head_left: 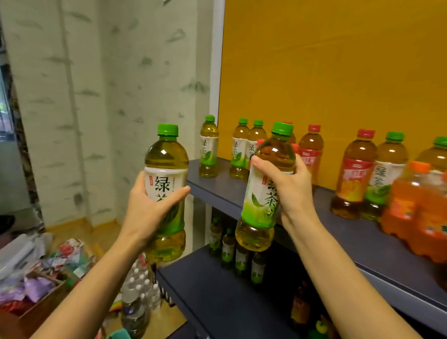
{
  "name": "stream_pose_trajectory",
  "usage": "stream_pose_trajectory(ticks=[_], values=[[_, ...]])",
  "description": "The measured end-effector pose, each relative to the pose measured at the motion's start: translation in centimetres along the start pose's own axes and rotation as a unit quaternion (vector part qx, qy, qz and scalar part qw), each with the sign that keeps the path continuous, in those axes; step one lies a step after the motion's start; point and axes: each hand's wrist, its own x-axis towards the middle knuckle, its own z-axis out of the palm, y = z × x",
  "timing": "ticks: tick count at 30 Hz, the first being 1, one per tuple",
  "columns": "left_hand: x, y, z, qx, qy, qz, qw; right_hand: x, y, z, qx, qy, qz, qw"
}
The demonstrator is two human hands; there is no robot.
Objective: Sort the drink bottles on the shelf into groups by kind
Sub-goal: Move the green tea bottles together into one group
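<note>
My left hand (149, 206) grips a green-tea bottle (166, 166) with a green cap, held upright in the air left of the shelf. My right hand (287, 183) grips a second green-tea bottle (264, 198), tilted slightly, in front of the top shelf (344, 229). At the shelf's left end stand three green-tea bottles (208, 147). Red-capped iced-tea bottles (354, 174) and more green-tea bottles (385, 174) stand mixed further right. Orange soda bottles (424, 213) are at the right front.
A lower shelf (197, 280) carries several green-tea bottles (240, 259) and darker bottles below. On the floor at left are clear water bottles (139, 290) and a box of snack packets (26, 288). A yellow panel (341, 58) backs the shelf.
</note>
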Motion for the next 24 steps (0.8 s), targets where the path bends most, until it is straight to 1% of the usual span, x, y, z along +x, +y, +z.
stream_pose_trajectory(ticks=[5,13,19,24], values=[[7.5,-3.8,-0.8,-0.005,-0.005,-0.002,1.0,6.0,3.9,4.9,-0.002,0.007,-0.022,1.0],[17.0,-10.2,-1.7,0.013,-0.017,0.025,0.999,13.4,9.9,10.9,-0.032,0.036,-0.074,0.996],[22.6,-15.2,-1.6,-0.002,-0.036,0.031,0.999,16.9,14.6,12.9,-0.088,0.093,-0.095,0.987],[27.7,-19.5,-0.9,-0.027,-0.085,0.019,0.996,19.1,17.1,14.5,-0.134,0.136,-0.11,0.975]])
